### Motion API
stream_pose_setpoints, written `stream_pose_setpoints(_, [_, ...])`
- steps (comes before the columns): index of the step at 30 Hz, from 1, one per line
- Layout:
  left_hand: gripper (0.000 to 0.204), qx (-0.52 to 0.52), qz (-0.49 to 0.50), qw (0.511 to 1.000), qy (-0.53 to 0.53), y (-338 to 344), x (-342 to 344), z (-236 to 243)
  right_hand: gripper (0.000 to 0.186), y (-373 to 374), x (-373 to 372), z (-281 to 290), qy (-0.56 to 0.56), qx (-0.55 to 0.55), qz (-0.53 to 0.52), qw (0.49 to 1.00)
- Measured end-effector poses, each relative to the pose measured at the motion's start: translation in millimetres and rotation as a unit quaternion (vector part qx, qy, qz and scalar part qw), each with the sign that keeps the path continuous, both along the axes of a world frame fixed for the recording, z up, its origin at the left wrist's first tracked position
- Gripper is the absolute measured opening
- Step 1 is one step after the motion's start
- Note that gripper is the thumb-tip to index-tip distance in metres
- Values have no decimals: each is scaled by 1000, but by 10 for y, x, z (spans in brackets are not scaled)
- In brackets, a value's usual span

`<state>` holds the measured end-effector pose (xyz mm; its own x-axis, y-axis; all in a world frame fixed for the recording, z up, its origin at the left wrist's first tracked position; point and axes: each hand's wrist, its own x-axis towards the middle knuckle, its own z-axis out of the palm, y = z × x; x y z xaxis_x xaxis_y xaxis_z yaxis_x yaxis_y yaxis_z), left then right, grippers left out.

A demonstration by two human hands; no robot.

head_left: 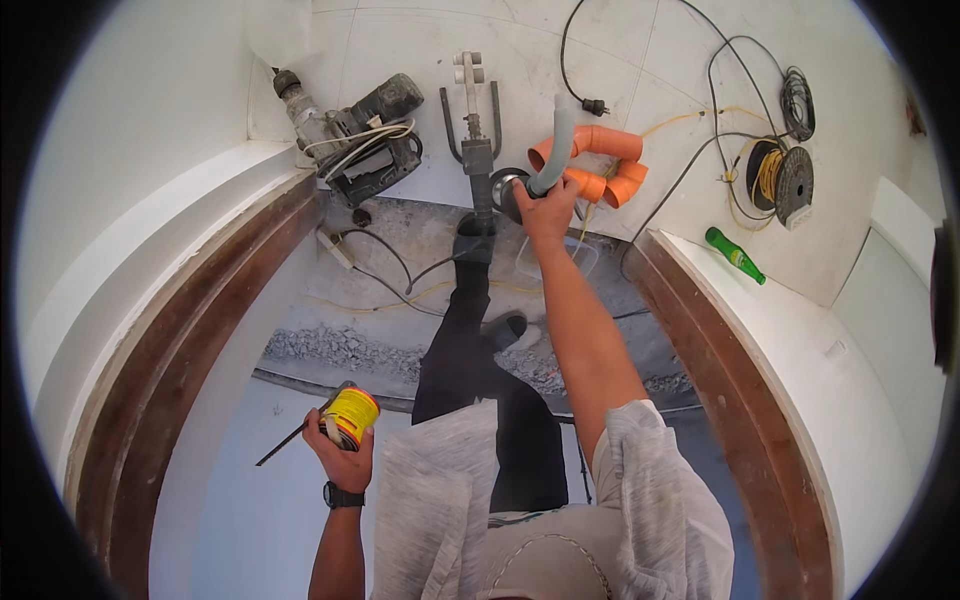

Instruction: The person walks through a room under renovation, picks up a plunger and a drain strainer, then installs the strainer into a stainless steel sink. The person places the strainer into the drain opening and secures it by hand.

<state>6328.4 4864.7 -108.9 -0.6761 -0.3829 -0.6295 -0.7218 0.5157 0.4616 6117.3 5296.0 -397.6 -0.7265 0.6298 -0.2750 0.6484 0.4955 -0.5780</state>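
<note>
My left hand, a dark watch on its wrist, is closed around a yellow can with a red band. A thin dark rod-like tool sticks out from the same hand, its kind too small to make out. Stretched forward, my right hand grips the lower end of a bent grey pipe. A round dark and silvery thing sits just left of its fingers; whether they touch it I cannot tell. Orange pipe elbows lie right beside that hand.
A dusty rotary hammer drill lies far left. A grey pipe assembly stands ahead. Cables and a cable reel lie right, near a green bottle. Rubble fills a channel across the doorway between brown frames.
</note>
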Motion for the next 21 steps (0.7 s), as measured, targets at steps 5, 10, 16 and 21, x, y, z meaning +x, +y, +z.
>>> stream_pose_setpoints(5, [96, -58, -91, 994, 23, -55, 297, -28, 90, -99, 264, -269, 84, -25, -25, 996])
stream_pose_setpoints(10, [93, -140, -38, 988, 51, -603, 1075, -609, 79, -345, 518, -533, 165, -132, -31, 977])
stream_pose_setpoints(16, [90, -43, 44, 998, 28, -478, 983, -664, 89, -420, 633, -832, 145, -33, 56, 987])
stream_pose_setpoints(21, [87, -15, 31, 999, 25, -273, 766, -562, 95, -504, 633, -737, 75, 57, -10, 995])
